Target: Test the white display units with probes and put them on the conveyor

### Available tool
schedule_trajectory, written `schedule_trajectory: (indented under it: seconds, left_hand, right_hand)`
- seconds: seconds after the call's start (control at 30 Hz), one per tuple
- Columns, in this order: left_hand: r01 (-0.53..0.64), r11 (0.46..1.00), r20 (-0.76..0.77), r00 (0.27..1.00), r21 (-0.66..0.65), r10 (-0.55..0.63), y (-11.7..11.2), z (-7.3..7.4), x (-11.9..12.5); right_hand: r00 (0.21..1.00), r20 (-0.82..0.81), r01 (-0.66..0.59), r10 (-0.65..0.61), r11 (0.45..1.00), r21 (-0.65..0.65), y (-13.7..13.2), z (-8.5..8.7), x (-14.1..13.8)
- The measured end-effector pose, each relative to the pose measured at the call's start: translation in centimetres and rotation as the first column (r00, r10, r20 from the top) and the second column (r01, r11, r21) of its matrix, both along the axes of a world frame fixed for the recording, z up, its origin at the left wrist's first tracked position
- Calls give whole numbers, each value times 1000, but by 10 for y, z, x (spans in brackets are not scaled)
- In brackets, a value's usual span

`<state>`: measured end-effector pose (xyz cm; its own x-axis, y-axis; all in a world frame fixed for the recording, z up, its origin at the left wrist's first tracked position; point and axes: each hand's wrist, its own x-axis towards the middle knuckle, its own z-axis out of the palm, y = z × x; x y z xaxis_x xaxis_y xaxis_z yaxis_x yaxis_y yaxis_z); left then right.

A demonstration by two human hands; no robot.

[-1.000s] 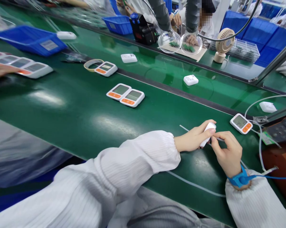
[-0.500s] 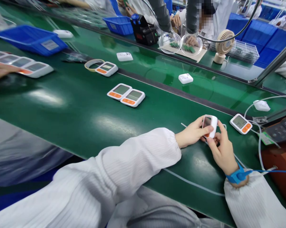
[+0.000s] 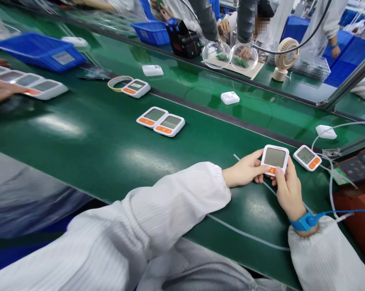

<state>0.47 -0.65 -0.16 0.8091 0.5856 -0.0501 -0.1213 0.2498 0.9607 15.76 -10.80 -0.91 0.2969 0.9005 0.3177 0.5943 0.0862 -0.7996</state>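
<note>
Both my hands hold a white blood pressure monitor [image 3: 275,157] with a grey screen and orange buttons. Its face is turned toward me and the screen looks blank. My left hand [image 3: 248,169] grips its left side, thumb by the lower left corner. My right hand [image 3: 289,190] wraps the right side, thumb on the orange buttons, a blue wrist strap [image 3: 305,222] below. Just right of it lies a similar monitor [image 3: 307,157] with digits on its screen. A thin clear tube [image 3: 249,234] runs on the green table beneath my hands.
Two monitors [image 3: 160,121] lie side by side mid-table; another [image 3: 136,88] rests by a tape roll [image 3: 114,83]. Beyond a dark rail, white units [image 3: 230,98] sit on a green belt [image 3: 188,87]. At left are a blue bin [image 3: 39,50] and a co-worker's hand [image 3: 0,95].
My hands have turned the monitor from edge-on to face me, and my right thumb has come onto its buttons. White units on the belt have shifted left. A person has appeared at the back right.
</note>
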Motion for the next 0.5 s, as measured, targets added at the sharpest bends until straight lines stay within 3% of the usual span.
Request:
schedule_trajectory:
  seconds: [0.5]
  left_hand:
    - [-10, 999, -62, 998, 41, 13, -1, 1, 0]
  right_hand:
    - [995, -89, -43, 37, 997, -67, 0, 0, 2]
